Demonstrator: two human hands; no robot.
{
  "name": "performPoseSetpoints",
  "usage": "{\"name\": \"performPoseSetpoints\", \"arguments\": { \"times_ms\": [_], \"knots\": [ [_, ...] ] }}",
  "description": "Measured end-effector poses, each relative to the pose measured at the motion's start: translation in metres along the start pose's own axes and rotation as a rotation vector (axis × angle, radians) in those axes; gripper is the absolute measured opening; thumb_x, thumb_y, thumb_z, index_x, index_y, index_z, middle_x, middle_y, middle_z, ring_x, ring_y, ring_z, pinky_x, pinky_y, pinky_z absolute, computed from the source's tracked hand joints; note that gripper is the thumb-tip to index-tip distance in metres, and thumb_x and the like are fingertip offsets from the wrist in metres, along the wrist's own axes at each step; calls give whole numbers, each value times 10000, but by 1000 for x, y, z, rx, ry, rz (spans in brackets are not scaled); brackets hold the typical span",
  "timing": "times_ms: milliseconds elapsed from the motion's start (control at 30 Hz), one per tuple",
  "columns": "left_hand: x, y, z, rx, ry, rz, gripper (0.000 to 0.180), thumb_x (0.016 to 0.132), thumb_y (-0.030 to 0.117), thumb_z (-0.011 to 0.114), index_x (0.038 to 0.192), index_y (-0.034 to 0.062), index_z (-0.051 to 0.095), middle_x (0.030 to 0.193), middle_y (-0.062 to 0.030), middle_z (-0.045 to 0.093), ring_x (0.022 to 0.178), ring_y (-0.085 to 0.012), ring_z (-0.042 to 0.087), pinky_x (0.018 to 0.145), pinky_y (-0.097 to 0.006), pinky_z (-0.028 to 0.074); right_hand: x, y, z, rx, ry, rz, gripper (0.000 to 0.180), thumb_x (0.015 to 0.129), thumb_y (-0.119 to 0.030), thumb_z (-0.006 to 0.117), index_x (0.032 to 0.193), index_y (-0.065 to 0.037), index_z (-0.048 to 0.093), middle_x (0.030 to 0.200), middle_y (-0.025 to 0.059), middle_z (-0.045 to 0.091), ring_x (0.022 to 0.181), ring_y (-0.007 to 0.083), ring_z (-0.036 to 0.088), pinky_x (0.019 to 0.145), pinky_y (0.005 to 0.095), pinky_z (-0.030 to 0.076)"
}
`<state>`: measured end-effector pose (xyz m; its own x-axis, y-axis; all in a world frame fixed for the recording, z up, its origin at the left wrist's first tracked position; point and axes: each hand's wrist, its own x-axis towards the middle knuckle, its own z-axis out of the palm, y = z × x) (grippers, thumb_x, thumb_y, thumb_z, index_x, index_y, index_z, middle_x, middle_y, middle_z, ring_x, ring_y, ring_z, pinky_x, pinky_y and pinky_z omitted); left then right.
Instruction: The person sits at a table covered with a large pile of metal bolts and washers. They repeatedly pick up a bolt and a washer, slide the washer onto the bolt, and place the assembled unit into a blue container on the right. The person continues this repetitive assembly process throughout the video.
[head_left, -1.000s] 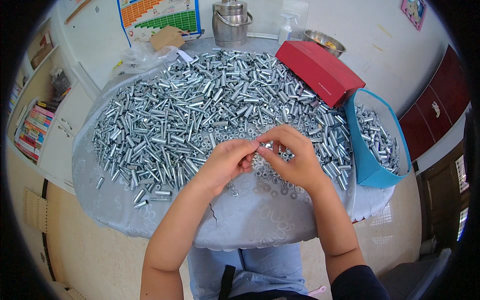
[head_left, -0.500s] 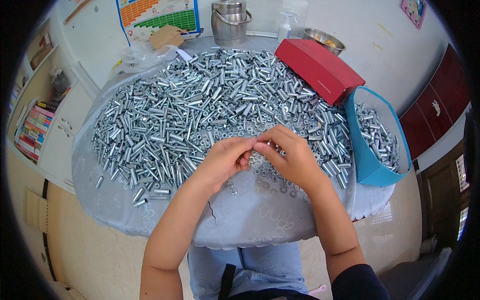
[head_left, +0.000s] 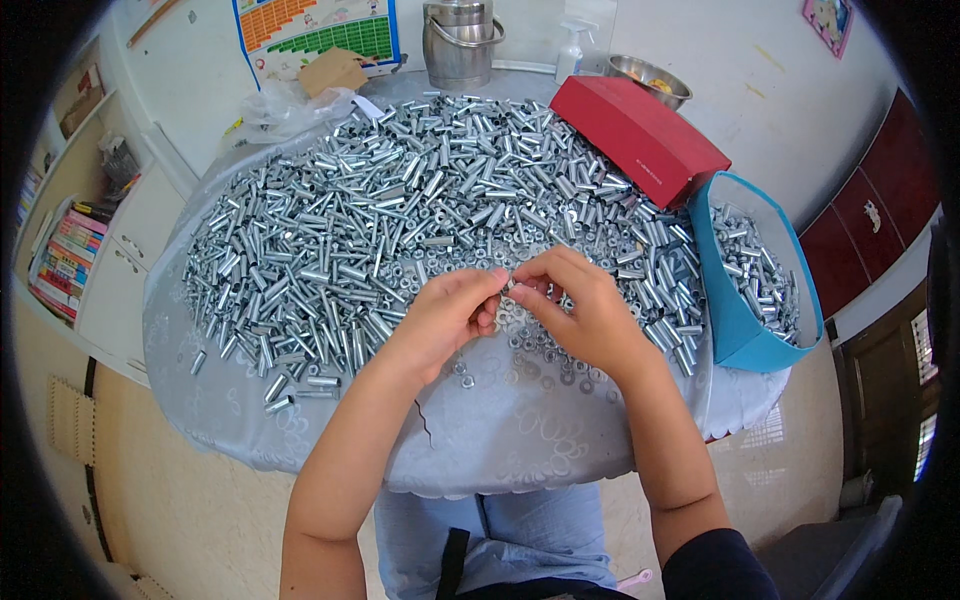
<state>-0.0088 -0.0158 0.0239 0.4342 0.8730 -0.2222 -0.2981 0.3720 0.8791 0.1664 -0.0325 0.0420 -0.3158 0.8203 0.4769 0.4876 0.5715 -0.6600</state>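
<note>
My left hand (head_left: 455, 310) and my right hand (head_left: 575, 305) meet fingertip to fingertip above the near edge of a large heap of metal parts. Both are closed in a pinch. Whatever lies between the fingertips is too small and too covered to make out. Beyond them spreads the heap of silvery metal sleeves and bolts (head_left: 340, 210). Small nuts and washers (head_left: 540, 345) lie loose under and beside my right hand. A couple more nuts (head_left: 466, 380) rest on the cloth near my left wrist.
A blue fabric bin (head_left: 765, 325) with metal parts stands at the right, beside a red box (head_left: 640, 135). Along the back are a steel pail (head_left: 460, 50), a spray bottle (head_left: 570, 55), a metal bowl (head_left: 650, 78) and a plastic bag (head_left: 285, 112). A grey patterned cloth (head_left: 500, 440) covers the table.
My fingertips have shifted slightly and the gap between my thumbs looks a little wider. Both hands stay in nearly the same place; the heap looks unchanged.
</note>
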Motion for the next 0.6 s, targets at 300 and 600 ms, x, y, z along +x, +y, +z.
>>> {"name": "performPoseSetpoints", "arguments": {
  "times_ms": [300, 600],
  "knots": [
    [0, -1, 1, -39, 16, -7, 236, 855, 269, 568, 742, 64, 541, 668, 15, 464, 600, -83, 429, 587, -226, 386, 2, -2, 2, 23, 65, -35, 191, 761, -119, 651, 931, -39, 613, 812, 91, 577, 670, 199, 568, 599, 292, 462],
    [1, -2, 0, 11, -3, -5, 239, 856, 276, 566, 753, 61, 551, 667, 14, 464, 605, -87, 433, 589, -224, 388, 1, 7, 1, 9, -23, -12, 205, 752, -111, 656, 935, -29, 614, 819, 95, 581, 665, 195, 572, 592, 283, 460]
  ]
}}
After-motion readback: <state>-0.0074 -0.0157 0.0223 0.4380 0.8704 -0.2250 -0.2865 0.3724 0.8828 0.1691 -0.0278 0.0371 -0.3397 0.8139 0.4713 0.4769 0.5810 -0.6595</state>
